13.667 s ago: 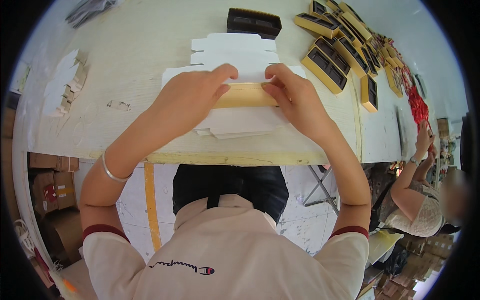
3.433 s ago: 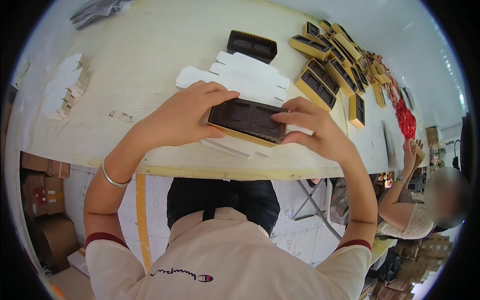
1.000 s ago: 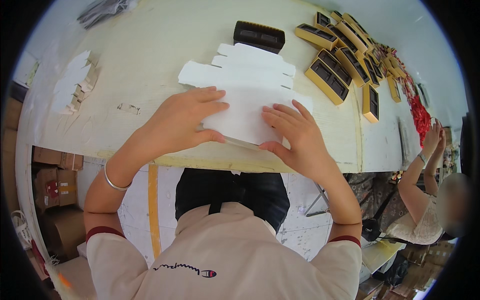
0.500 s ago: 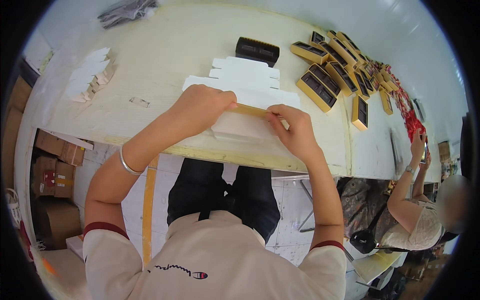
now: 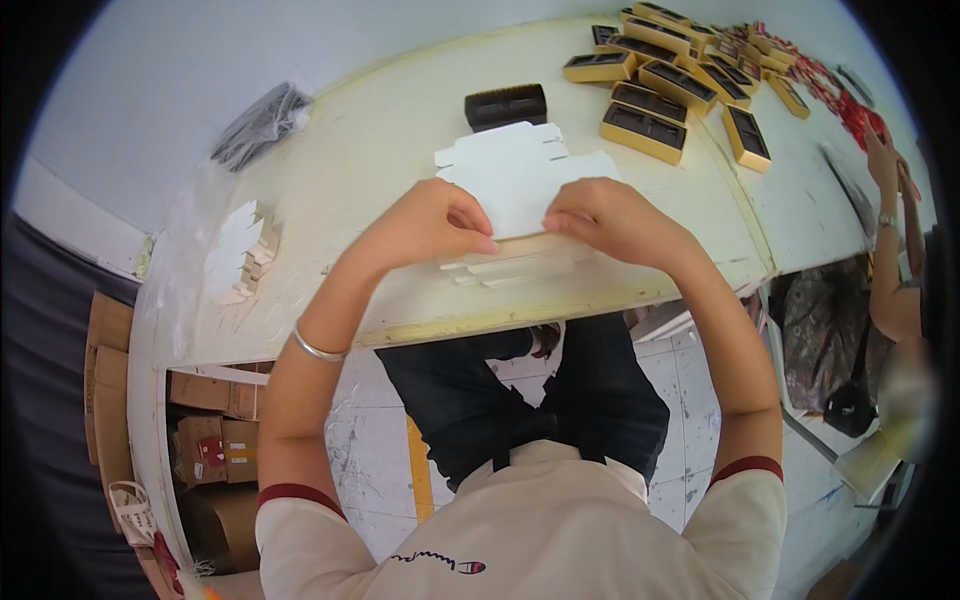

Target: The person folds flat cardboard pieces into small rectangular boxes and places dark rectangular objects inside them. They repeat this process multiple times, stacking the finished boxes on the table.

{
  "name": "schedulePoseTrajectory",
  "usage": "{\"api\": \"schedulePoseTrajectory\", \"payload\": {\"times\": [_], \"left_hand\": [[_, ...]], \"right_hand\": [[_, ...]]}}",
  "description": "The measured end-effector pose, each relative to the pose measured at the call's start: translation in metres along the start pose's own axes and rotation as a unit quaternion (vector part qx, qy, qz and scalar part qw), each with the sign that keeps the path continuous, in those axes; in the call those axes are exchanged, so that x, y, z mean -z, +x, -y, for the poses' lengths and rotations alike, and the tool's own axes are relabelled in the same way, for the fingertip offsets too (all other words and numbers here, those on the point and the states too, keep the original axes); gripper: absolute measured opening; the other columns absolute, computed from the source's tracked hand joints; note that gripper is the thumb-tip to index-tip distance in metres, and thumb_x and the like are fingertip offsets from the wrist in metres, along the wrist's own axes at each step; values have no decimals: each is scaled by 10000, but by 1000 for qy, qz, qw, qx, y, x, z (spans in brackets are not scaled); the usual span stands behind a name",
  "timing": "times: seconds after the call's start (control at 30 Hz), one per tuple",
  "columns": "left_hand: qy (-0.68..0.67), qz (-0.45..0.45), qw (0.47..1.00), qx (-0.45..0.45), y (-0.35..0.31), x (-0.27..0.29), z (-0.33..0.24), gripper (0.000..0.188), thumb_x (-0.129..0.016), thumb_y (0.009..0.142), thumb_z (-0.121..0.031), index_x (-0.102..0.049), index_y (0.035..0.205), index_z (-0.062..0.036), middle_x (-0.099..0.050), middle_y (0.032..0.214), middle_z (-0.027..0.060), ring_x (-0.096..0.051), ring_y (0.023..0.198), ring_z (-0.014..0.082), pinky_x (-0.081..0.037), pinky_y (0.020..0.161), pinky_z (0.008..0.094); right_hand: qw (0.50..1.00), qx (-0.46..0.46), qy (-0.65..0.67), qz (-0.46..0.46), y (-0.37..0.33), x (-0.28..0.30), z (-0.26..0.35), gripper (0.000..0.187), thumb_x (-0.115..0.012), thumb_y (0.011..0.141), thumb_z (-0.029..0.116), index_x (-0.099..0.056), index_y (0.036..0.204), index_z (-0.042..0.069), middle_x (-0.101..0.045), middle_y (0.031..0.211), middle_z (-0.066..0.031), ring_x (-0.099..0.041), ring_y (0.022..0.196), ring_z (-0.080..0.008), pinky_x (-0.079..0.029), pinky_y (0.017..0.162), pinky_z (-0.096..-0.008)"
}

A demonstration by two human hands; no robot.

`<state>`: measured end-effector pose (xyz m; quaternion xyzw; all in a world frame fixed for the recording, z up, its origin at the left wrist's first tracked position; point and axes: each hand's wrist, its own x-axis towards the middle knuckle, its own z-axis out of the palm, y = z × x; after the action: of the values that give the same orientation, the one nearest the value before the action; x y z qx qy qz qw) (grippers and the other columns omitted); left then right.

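A white cardboard box blank (image 5: 515, 170) with slotted flaps lies on the table in front of me. Its near edge is pinched on the left by my left hand (image 5: 440, 222), fingers and thumb together. On the right, the curled fingers of my right hand (image 5: 618, 222) grip the same edge. More white folded card (image 5: 515, 265) shows under and in front of this edge, close to the table's front. Just beyond the blank sits a black plastic insert tray (image 5: 506, 106). My palms hide the blank's side parts.
Gold boxes (image 5: 645, 132) with black inserts are heaped at the far right, with red ribbons (image 5: 855, 120) beyond. More white blanks (image 5: 238, 252) stand stacked at left, near a clear bag of dark items (image 5: 262, 125). Another person's arm (image 5: 885, 200) reaches in at right. Cartons (image 5: 215, 450) sit under the table.
The view has shifted and turned, so the table contents sit differently in the picture. Both hands still hold the blank's near edge; the gold-toned strip between them no longer shows.
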<state>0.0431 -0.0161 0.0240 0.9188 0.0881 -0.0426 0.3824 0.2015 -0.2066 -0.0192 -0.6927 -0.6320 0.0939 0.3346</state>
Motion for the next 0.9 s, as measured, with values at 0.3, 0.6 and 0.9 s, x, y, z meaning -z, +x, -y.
{"api": "schedulePoseTrajectory", "payload": {"times": [0.3,0.6,0.9], "left_hand": [[29,-217,971,-95,8,-11,0,117,-629,880,-106,-658,902,5,-620,740,24,-555,694,77,-469,665,247],[221,-141,956,-131,-11,-45,13,311,-716,800,-235,-635,1048,-67,-592,1054,68,-558,982,292,-466,854,373],[200,-180,951,-152,-9,-37,22,236,-677,831,-191,-653,1001,-30,-630,996,83,-582,960,281,-481,822,352]], "right_hand": [[991,-20,45,-128,18,1,-3,137,-629,879,122,-595,964,20,-580,699,-85,-558,669,-183,-438,636,-306],[985,-142,67,67,26,-5,-6,142,-679,831,87,-565,900,38,-538,662,-21,-494,568,-84,-391,502,-253],[949,-238,179,100,45,15,3,167,-680,851,150,-647,988,60,-573,792,-10,-526,692,-93,-408,603,-235]]}}
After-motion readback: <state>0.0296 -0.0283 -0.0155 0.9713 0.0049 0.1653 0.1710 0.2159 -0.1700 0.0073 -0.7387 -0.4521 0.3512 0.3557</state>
